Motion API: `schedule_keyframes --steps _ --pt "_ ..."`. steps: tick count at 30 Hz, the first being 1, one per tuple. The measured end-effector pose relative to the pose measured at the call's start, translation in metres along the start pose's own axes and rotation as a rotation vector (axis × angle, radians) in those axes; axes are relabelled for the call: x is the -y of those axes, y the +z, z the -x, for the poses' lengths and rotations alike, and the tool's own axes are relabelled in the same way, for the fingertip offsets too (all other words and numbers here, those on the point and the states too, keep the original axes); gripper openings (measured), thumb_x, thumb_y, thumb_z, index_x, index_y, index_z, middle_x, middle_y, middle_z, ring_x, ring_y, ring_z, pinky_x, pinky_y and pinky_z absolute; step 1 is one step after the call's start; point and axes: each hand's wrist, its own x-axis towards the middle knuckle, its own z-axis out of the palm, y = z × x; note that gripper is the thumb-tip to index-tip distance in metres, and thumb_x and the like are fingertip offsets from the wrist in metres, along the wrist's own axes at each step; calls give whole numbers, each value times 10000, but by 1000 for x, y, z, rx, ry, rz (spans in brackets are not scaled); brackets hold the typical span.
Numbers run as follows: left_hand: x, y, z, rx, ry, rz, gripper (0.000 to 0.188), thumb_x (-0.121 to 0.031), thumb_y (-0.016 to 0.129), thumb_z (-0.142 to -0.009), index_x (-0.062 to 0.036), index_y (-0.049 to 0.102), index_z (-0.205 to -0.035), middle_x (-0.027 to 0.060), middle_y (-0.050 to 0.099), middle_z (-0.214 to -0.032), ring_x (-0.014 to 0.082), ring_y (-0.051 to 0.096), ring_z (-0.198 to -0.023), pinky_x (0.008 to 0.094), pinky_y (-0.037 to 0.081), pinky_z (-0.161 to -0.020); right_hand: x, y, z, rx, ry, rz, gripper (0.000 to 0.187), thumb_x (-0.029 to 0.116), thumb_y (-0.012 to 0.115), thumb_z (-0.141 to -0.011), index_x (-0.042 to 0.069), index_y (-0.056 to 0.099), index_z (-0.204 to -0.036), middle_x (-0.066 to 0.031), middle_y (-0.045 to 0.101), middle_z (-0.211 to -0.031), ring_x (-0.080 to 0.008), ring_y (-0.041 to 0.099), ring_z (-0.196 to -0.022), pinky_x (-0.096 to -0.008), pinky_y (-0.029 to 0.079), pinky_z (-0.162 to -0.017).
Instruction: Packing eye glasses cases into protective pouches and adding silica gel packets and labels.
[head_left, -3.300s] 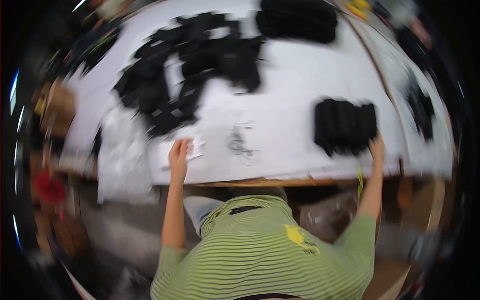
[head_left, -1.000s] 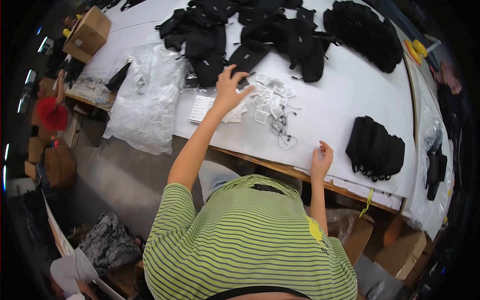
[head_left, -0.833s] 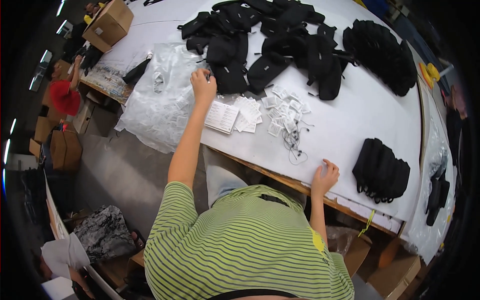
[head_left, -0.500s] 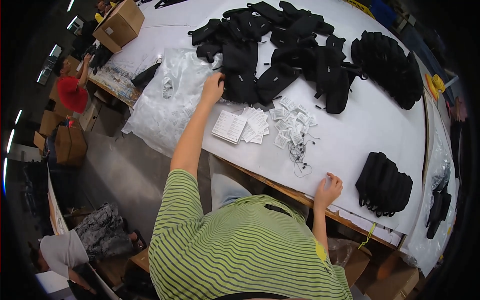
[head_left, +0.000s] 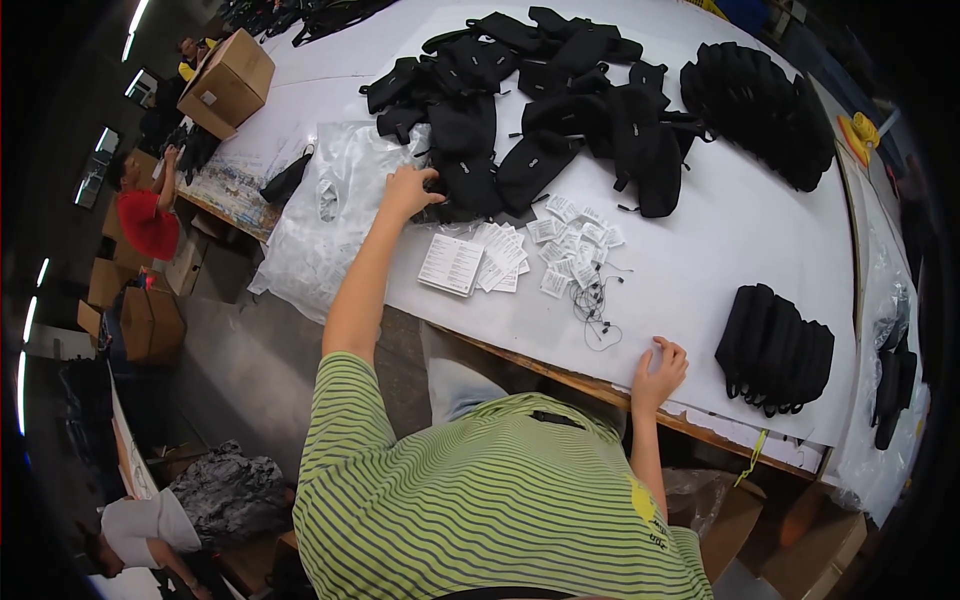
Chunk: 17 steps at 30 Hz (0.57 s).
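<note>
My left hand (head_left: 408, 193) reaches to the left edge of the heap of black zipped pouches. Its thumb and fingers close on the edge of a black pouch (head_left: 466, 185), beside the clear plastic bags (head_left: 345, 190). My right hand (head_left: 658, 374) rests at the table's front edge, fingers loosely apart and holding nothing. Between the hands lie a stack of white printed cards (head_left: 450, 264), fanned cards (head_left: 502, 258), small white packets (head_left: 572, 243) and a tangle of thin black cords (head_left: 592, 308).
Bundled black pouches (head_left: 775, 350) stand at the right, with a larger bundle (head_left: 757, 112) behind. An open cardboard box (head_left: 228, 85) sits at the far left. A person in red (head_left: 150, 220) stands by the table's left side; another person in white (head_left: 150, 525) is lower left.
The view has shifted slightly. My left hand's fingers have spread and reached round the pouch's edge, with the thumb now visible. My right hand stays at the table edge.
</note>
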Motion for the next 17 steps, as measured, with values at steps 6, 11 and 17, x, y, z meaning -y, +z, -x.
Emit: schedule_keyframes --steps 6,11,17 --pt "-3 4 8 -372 -26 167 156 -296 723 -707 -165 698 -788 37 560 -996 276 496 -976 419 350 -849 2 -2 0 -4 11 -4 238 113 573 -770 120 593 -1007 -59 495 -1007 -252 458 -983 -383 337 -849" --pt "-2 -29 5 -719 -24 748 129 -212 684 -788 -88 672 -824 58 617 -832 208 586 -799 336 425 -739 2 -1 1 -2 4 2 238 112 584 -761 117 596 -999 -64 499 -1003 -254 457 -982 -379 340 -859" --pt "-48 -81 17 -556 -29 1091 171 -180 636 -858 -11 624 -838 16 603 -728 81 553 -617 218 431 -569 -10 -2 -6 12 197 -482 287 117 634 -756 139 591 -1039 -57 512 -1071 -229 458 -1029 -407 329 -909"
